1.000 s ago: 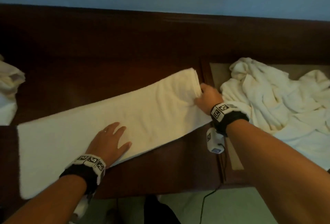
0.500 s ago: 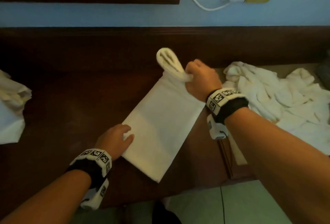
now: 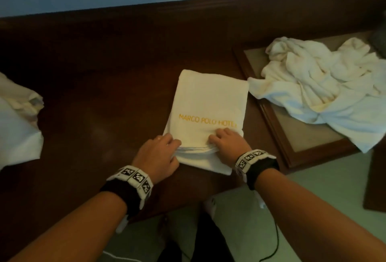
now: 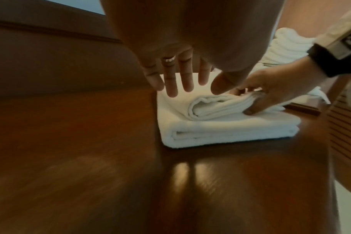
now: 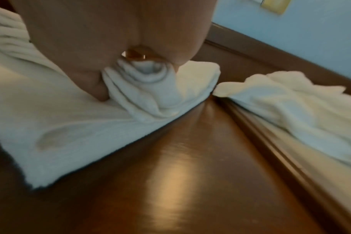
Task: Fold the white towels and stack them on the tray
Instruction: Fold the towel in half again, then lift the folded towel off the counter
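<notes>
A white towel (image 3: 208,103) with gold lettering lies folded in a rectangle on the dark wooden table (image 3: 94,94). My right hand (image 3: 215,138) grips the upper layers at the towel's near edge; the right wrist view shows a bunch of the towel (image 5: 142,88) curled inside my right hand (image 5: 130,63). My left hand (image 3: 173,147) rests at the near left corner. In the left wrist view its fingers (image 4: 170,82) are straight and spread, touching the top of the towel (image 4: 220,129). The wooden tray (image 3: 271,119) lies to the right.
A crumpled heap of white towels (image 3: 317,82) covers much of the tray and spills over its left rim. More white cloth (image 3: 16,128) lies at the table's left edge. A dark wooden backboard and blue wall run behind. The table's near edge is just below my wrists.
The long towel has been folded into a compact rectangle with the lettering on top. My right hand brought the far end down to the near edge; my left hand shifted to the near left corner.
</notes>
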A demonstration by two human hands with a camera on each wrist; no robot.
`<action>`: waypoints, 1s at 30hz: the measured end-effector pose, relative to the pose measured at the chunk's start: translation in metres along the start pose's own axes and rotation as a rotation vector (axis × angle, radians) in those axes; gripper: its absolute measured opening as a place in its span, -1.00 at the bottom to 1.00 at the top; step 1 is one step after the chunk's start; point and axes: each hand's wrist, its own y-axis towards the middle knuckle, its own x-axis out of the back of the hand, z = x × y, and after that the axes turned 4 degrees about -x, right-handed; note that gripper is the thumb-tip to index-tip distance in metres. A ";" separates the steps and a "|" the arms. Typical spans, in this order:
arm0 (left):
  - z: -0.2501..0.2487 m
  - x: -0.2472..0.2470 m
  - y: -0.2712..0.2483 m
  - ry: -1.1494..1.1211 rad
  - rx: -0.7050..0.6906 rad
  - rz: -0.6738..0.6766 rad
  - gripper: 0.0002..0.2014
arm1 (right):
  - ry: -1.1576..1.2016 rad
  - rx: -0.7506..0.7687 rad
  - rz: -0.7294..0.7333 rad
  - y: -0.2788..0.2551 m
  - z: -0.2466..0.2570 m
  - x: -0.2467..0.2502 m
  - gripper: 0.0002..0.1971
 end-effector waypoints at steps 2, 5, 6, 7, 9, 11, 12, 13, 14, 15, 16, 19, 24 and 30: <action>-0.014 -0.003 0.019 0.070 -0.053 0.008 -0.62 | -0.041 -0.080 -0.047 -0.001 -0.017 0.008 -0.65; -0.028 -0.011 0.050 0.157 -0.085 0.009 -0.57 | -0.087 -0.196 -0.093 -0.007 -0.032 0.016 -0.66; -0.032 -0.013 0.058 0.178 -0.080 0.007 -0.54 | -0.096 -0.220 -0.108 -0.013 -0.035 0.016 -0.66; -0.035 -0.017 0.065 0.201 -0.069 0.010 -0.52 | -0.094 -0.249 -0.112 -0.020 -0.039 0.014 -0.66; -0.039 -0.023 0.074 0.240 -0.045 0.006 -0.49 | -0.066 -0.316 -0.095 -0.033 -0.046 0.005 -0.65; -0.038 -0.025 0.077 0.248 -0.052 -0.001 -0.51 | -0.020 -0.351 -0.081 -0.042 -0.052 -0.002 -0.68; -0.036 -0.024 0.077 0.255 -0.083 -0.012 -0.52 | 0.010 -0.339 -0.091 -0.044 -0.053 -0.004 -0.70; -0.032 -0.020 0.076 0.269 -0.129 -0.047 -0.54 | 0.034 -0.312 -0.114 -0.043 -0.052 -0.003 -0.71; -0.025 -0.017 0.074 0.266 -0.177 -0.108 -0.54 | 0.045 -0.275 -0.153 -0.042 -0.049 0.002 -0.71; -0.016 -0.012 0.071 0.249 -0.220 -0.180 -0.53 | 0.047 -0.241 -0.205 -0.041 -0.046 0.008 -0.72; -0.008 -0.009 0.067 0.232 -0.250 -0.233 -0.51 | 0.045 -0.207 -0.265 -0.041 -0.041 0.015 -0.74; 0.005 -0.013 0.050 0.214 -0.342 -0.262 -0.50 | -0.002 -0.144 -0.297 -0.048 -0.031 0.017 -0.72; -0.002 -0.042 0.037 0.235 -0.247 -0.136 -0.42 | -0.082 -0.221 0.017 -0.061 -0.023 -0.010 -0.63; 0.001 -0.032 0.027 0.171 -0.280 -0.178 -0.54 | -0.026 -0.195 -0.128 -0.066 -0.016 -0.007 -0.63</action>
